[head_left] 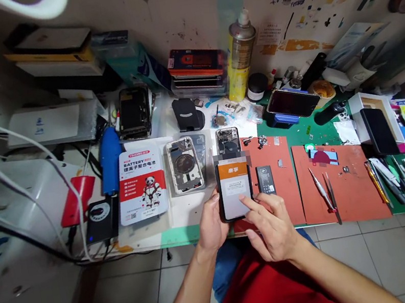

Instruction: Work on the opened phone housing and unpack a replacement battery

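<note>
My left hand (213,224) is closed round the lower left edge of a smartphone (237,202), held upright over the bench edge with its screen lit. An orange banner tops a pale page on that screen. My right hand (273,225) has its index finger stretched to the screen, the other fingers loosely bent and nothing in them. Just behind the phone lies an opened phone body (227,139), partly covered by it. To its right is a black phone battery (265,180). On the left, a second phone housing (184,165) rests in a clear tray.
A battery package (141,185) lies on the left, near a blue tool handle (110,154). Orange mats (344,195) bear a screwdriver (321,189), tweezers and small parts. Several hand tools lie farther right. A spray can (240,57) and a propped phone (292,102) stand behind.
</note>
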The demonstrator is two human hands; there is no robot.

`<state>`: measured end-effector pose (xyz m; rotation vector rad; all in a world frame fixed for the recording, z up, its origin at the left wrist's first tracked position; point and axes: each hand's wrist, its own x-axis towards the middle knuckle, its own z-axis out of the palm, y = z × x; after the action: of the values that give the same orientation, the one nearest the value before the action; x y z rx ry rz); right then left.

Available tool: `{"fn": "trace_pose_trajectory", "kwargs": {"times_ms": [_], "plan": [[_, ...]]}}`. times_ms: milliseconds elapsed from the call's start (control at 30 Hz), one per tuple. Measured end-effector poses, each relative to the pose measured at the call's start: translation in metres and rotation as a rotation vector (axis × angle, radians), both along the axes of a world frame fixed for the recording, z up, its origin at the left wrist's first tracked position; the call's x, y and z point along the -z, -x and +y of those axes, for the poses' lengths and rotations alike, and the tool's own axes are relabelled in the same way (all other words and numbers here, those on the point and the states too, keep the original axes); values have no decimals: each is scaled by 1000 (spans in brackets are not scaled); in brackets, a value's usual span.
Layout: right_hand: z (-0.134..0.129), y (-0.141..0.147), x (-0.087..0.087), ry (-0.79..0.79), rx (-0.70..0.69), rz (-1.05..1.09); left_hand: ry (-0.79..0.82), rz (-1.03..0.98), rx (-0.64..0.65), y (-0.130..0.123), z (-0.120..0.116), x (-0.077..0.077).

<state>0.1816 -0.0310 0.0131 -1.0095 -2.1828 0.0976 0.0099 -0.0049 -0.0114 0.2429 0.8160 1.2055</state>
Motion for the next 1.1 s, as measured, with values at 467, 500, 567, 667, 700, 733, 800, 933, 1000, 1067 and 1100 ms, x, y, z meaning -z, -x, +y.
{"fn": "trace_pose_trajectory", "kwargs": {"times_ms": [467, 500, 567, 667, 700, 733, 800, 933, 1000, 1067, 1100], "plan": [[-8, -19, 11, -79, 52, 189, -17, -15, 50, 2, 1, -1], [-9, -22, 14, -78, 65, 205, -30, -25, 70, 2, 1, -2], [-10, -26, 21, -73, 87, 228, -67, -51, 111, 2, 2, -3], [-10, -26, 24, -61, 94, 240, -115, -78, 138, 3, 1, -3], [-10, -25, 24, -58, 92, 237, -121, -80, 142, 4, 1, -3], [-9, -25, 23, -54, 90, 234, -125, -81, 146, 4, 1, -3], [-9, -24, 22, -50, 87, 230, -131, -83, 149, 5, 1, -2], [-8, -24, 21, -49, 79, 230, -141, -98, 156, 5, 1, -2], [-8, -24, 21, -45, 75, 229, -137, -108, 160, 5, 2, -2], [-7, -24, 21, -39, 70, 228, -118, -107, 152, 4, 2, -3], [-7, -24, 21, -37, 68, 229, -106, -102, 146, 4, 2, -3]]}}
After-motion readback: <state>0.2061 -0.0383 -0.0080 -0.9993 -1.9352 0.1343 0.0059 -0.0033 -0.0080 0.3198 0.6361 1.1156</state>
